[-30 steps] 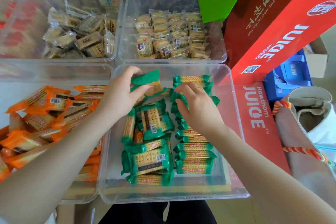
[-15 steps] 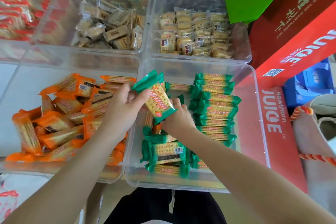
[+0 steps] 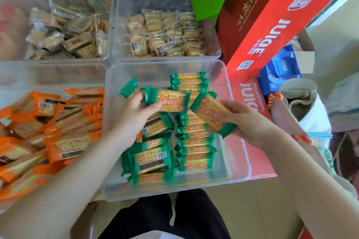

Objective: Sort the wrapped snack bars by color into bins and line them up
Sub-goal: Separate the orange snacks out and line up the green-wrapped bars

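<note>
A clear plastic bin [image 3: 236, 163] in front of me holds green-wrapped snack bars. A neat row of them [image 3: 194, 141] stands on edge along its right side; a loose pile [image 3: 149, 159] lies on its left. My left hand [image 3: 136, 116] holds a green bar [image 3: 167, 100] above the bin's middle, with another green bar [image 3: 129, 87] behind its fingers. My right hand [image 3: 244, 120] grips a third green bar [image 3: 210, 112], tilted, over the row. To the left, a second clear bin [image 3: 52, 75] holds a heap of orange-wrapped bars [image 3: 58, 126].
Two clear bins at the back hold tan-wrapped biscuits [image 3: 66, 39] and small yellowish packs [image 3: 165, 35]. Red juice cartons [image 3: 272, 31] lean along the right of the green bin. A blue box [image 3: 279, 72] and a cloth bag [image 3: 303, 103] sit further right. My dark-trousered legs [image 3: 165, 217] are below.
One second ago both hands were down among the green bars. They lifted bars out, and now the hands have drawn apart, each holding a green bar above the bin.
</note>
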